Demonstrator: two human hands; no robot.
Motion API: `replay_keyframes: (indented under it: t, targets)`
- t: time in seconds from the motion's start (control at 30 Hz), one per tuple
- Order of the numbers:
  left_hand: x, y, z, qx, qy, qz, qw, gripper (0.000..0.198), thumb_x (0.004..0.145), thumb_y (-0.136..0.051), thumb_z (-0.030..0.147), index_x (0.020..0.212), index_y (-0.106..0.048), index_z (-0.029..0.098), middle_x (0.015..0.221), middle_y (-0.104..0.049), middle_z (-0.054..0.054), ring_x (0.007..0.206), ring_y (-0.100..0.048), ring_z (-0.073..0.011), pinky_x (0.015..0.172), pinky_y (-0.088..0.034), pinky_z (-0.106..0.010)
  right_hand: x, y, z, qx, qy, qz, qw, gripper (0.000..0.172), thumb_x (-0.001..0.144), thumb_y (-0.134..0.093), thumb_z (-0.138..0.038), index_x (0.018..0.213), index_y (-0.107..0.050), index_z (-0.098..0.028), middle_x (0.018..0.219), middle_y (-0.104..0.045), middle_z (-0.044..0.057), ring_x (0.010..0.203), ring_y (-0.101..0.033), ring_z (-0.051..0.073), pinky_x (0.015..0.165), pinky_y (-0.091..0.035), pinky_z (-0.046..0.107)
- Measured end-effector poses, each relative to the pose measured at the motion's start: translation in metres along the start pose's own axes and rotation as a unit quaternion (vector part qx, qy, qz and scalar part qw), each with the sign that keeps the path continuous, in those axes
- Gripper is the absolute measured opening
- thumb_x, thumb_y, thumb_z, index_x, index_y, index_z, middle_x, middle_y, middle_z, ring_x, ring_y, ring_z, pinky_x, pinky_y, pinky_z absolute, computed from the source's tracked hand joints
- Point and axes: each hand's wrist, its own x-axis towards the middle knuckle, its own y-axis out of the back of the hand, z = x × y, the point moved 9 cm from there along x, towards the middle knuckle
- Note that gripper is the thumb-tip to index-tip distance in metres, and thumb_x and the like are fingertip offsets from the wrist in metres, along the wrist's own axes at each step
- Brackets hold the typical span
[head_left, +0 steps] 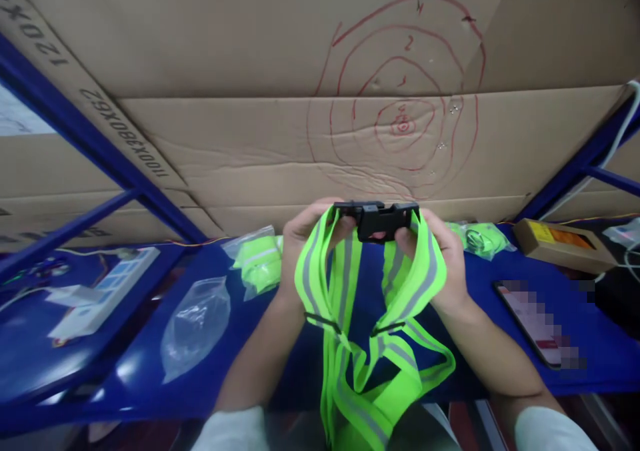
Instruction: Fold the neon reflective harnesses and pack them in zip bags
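A black plastic side-release buckle (383, 224) is held up in front of me, level with both hands. Its two halves look joined or nearly so; I cannot tell whether they are latched. My left hand (305, 237) is closed on the buckle's left end, and my right hand (447, 257) grips the right end. From the buckle hang neon-green reflective straps (420, 287) with grey stripes. They loop through black sliders (323, 321) on both sides and fall in a tangle toward my lap. Some of my fingers are hidden behind the straps.
Packaged green straps (263, 261) lie behind my left arm, with another green bag (483, 237) at right. A see-through plastic bag (197, 324), a phone (533, 324), a cardboard box (565, 247) and a white power strip (107, 294) rest on the blue table. Cardboard (250, 131) stands behind.
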Motion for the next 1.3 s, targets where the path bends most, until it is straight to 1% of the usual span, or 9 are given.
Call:
replay_keyframes:
  t: [0.13, 0.27, 0.47, 0.63, 0.9, 1.03, 1.13, 1.2, 1.3]
  targets:
    - [-0.001, 0.0, -0.004, -0.015, 0.016, -0.003, 1.0, 0.027, 0.072, -0.092, 0.043, 0.088, -0.08, 0.024, 0.094, -0.077, -0.004, 0.094, -0.073, -0.026, 0.089, -0.058, -0.041, 0.003, 0.014, 0.004, 0.038, 0.012, 0.055, 0.998, 0.022, 0.087, -0.078, -0.042, 0.107, -0.074, -0.032, 0.094, -0.076, -0.001, 0.081, -0.075, 0.02, 0.067, -0.062, 0.031]
    - [-0.001, 0.004, 0.002, -0.018, 0.015, 0.014, 1.0, 0.025, 0.071, -0.092, 0.039, 0.087, -0.081, 0.024, 0.092, -0.077, -0.003, 0.089, -0.073, -0.0231, 0.085, -0.057, -0.036, 0.008, 0.026, 0.007, 0.058, 0.01, 0.088, 0.994, 0.022, 0.087, -0.078, -0.042, 0.106, -0.074, -0.031, 0.091, -0.075, 0.0, 0.084, -0.077, 0.022, 0.064, -0.063, 0.031]
    - [0.0, 0.003, 0.008, 0.059, 0.017, -0.043, 0.997, 0.021, 0.077, -0.088, 0.037, 0.089, -0.082, 0.021, 0.089, -0.076, -0.004, 0.083, -0.07, -0.022, 0.078, -0.055, -0.034, 0.009, 0.024, 0.004, 0.025, 0.029, 0.061, 0.997, 0.019, 0.087, -0.079, -0.035, 0.105, -0.077, -0.03, 0.093, -0.075, -0.001, 0.084, -0.078, 0.022, 0.074, -0.065, 0.033]
    - [0.001, 0.013, 0.022, 0.186, -0.003, -0.043, 0.982, 0.018, 0.074, -0.09, 0.034, 0.084, -0.082, 0.021, 0.083, -0.076, -0.002, 0.074, -0.067, -0.0168, 0.064, -0.051, -0.026, 0.012, 0.027, 0.003, -0.05, 0.037, 0.023, 0.998, 0.023, 0.087, -0.076, -0.03, 0.111, -0.078, -0.028, 0.096, -0.078, 0.0, 0.085, -0.078, 0.023, 0.072, -0.065, 0.032]
    - [0.002, 0.001, 0.002, 0.185, 0.056, -0.104, 0.976, 0.029, 0.073, -0.09, 0.039, 0.094, -0.084, 0.019, 0.097, -0.079, -0.006, 0.089, -0.073, -0.0243, 0.077, -0.058, -0.032, 0.017, 0.009, 0.004, -0.093, 0.032, -0.072, 0.993, 0.03, 0.089, -0.068, -0.021, 0.117, -0.079, -0.024, 0.109, -0.08, 0.001, 0.098, -0.076, 0.022, 0.087, -0.062, 0.032]
    - [0.007, 0.005, 0.007, 0.221, -0.009, -0.093, 0.971, 0.024, 0.073, -0.09, 0.038, 0.083, -0.081, 0.018, 0.083, -0.076, -0.004, 0.077, -0.069, -0.0187, 0.067, -0.054, -0.028, 0.022, 0.006, 0.011, -0.125, 0.016, -0.212, 0.969, 0.036, 0.093, -0.069, -0.028, 0.129, -0.075, -0.025, 0.124, -0.076, 0.002, 0.113, -0.073, 0.024, 0.099, -0.059, 0.035]
    - [0.006, 0.004, 0.022, 0.27, -0.099, -0.075, 0.955, 0.02, 0.077, -0.088, 0.037, 0.084, -0.081, 0.02, 0.08, -0.072, -0.002, 0.07, -0.064, -0.0149, 0.063, -0.049, -0.026, 0.021, 0.015, 0.012, -0.151, 0.021, -0.304, 0.94, 0.045, 0.098, -0.066, -0.033, 0.142, -0.065, -0.029, 0.145, -0.064, 0.002, 0.135, -0.06, 0.025, 0.117, -0.047, 0.039]
    - [0.001, 0.0, 0.032, 0.299, -0.156, -0.075, 0.938, 0.015, 0.081, -0.085, 0.034, 0.09, -0.081, 0.022, 0.082, -0.073, -0.001, 0.071, -0.063, -0.0138, 0.065, -0.049, -0.027, 0.022, 0.026, 0.011, -0.136, 0.008, -0.307, 0.942, 0.049, 0.101, -0.062, -0.038, 0.149, -0.057, -0.033, 0.154, -0.056, 0.002, 0.145, -0.051, 0.024, 0.122, -0.041, 0.04]
    - [-0.005, -0.009, 0.044, 0.336, -0.234, -0.082, 0.909, 0.015, 0.084, -0.083, 0.03, 0.098, -0.082, 0.025, 0.083, -0.073, 0.0, 0.073, -0.064, -0.0131, 0.068, -0.048, -0.027, 0.021, 0.03, 0.009, -0.06, -0.029, -0.296, 0.953, 0.051, 0.105, -0.049, -0.051, 0.153, -0.051, -0.035, 0.153, -0.058, 0.005, 0.144, -0.052, 0.025, 0.12, -0.044, 0.044]
